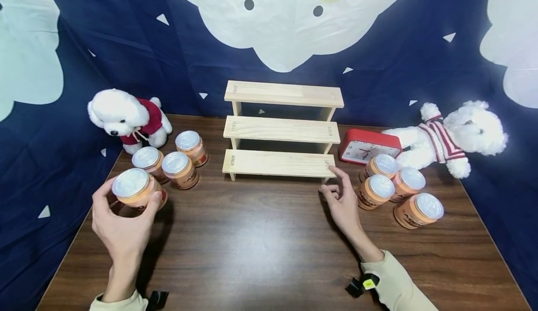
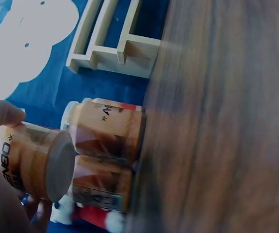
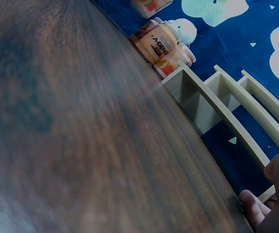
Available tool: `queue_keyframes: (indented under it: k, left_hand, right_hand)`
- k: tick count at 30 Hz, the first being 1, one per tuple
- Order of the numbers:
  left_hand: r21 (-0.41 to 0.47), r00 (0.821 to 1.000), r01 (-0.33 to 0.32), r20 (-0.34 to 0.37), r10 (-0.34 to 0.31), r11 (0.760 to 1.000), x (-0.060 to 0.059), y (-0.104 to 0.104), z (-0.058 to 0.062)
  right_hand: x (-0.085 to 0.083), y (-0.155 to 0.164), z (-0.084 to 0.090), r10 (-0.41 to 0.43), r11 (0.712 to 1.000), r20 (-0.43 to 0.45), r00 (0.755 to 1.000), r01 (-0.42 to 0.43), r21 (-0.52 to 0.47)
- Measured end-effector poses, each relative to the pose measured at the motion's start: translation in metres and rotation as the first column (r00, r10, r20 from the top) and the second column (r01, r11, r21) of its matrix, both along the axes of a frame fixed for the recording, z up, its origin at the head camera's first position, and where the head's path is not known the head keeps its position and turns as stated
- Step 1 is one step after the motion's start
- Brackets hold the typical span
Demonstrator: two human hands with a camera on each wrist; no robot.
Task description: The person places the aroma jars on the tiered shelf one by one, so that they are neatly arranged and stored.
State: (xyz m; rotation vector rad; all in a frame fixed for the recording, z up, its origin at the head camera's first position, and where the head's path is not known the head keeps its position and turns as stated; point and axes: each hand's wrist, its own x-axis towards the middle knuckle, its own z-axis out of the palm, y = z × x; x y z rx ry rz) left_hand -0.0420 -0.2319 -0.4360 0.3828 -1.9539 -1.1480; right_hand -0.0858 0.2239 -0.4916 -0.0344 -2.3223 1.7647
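My left hand [image 1: 123,229] grips a jar [image 1: 136,189] with an orange label and a pale lid, thumb on one side and fingers on the other. It is held up over the table's left side, tilted, in front of three similar jars [image 1: 180,168]. In the left wrist view the held jar [image 2: 35,160] appears beside those standing jars [image 2: 105,128]. My right hand [image 1: 342,203] holds the right front corner of a three-step wooden shelf [image 1: 279,163], index fingertip on the lowest board and thumb below its front edge. The right wrist view shows fingertips [image 3: 270,170] at that board's end.
Several more jars [image 1: 380,187] stand right of my right hand. A red clock [image 1: 370,146] is behind them, with a striped-shirt plush dog [image 1: 445,136] lying beside it. Another plush dog [image 1: 130,117] in red is at the back left. A dark blue cloth [image 1: 168,59] hangs behind the table.
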Motion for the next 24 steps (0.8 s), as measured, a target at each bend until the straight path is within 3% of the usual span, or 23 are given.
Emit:
queue_keyframes:
  k: [6,14,19,24]
  left_hand:
    - [0.014,0.996,0.073,-0.060,-0.072,0.997,0.000,0.009,0.014]
    - [0.021,0.974,0.206,-0.102,-0.203,0.978,-0.004,0.035,0.038]
    - [-0.010,0.956,0.273,-0.107,-0.272,0.962,-0.013,0.051,0.041]
    - [-0.091,0.931,0.352,-0.066,-0.359,0.931,-0.026,0.071,0.044]
  right_hand:
    - [0.001,0.000,0.001,-0.003,1.000,0.005,1.000,0.003,0.004]
    - [0.000,-0.001,0.001,-0.001,1.000,0.003,1.000,0.001,0.005]
    - [0.000,-0.001,0.002,0.007,1.000,0.005,1.000,-0.007,0.007]
    - [0.001,-0.001,0.002,-0.002,1.000,0.005,1.000,0.002,0.003]
